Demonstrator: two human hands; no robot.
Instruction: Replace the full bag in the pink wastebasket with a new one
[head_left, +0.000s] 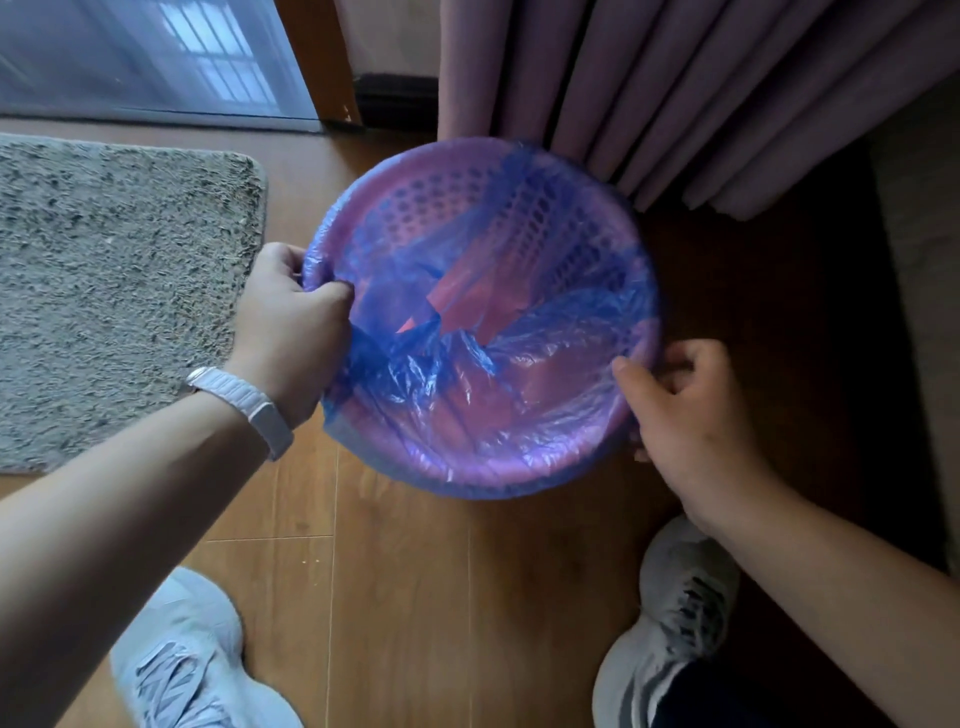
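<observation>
The pink wastebasket (426, 202) stands on the wooden floor in front of me, seen from above, its perforated wall showing through. A thin blue plastic bag (441, 374) lines it, folded over the rim most of the way round and crumpled loosely inside; nothing else shows in it. My left hand (291, 322) pinches the bag's edge against the left rim, thumb inside. My right hand (691, 410) grips the bag-covered rim at the lower right, fingers curled under the edge.
A grey shaggy mat (114, 291) lies on the floor to the left. Mauve curtains (701, 93) hang just behind the basket at the right. A glass door (156, 57) is at the back left. My two grey shoes (187, 670) (670, 623) stand below.
</observation>
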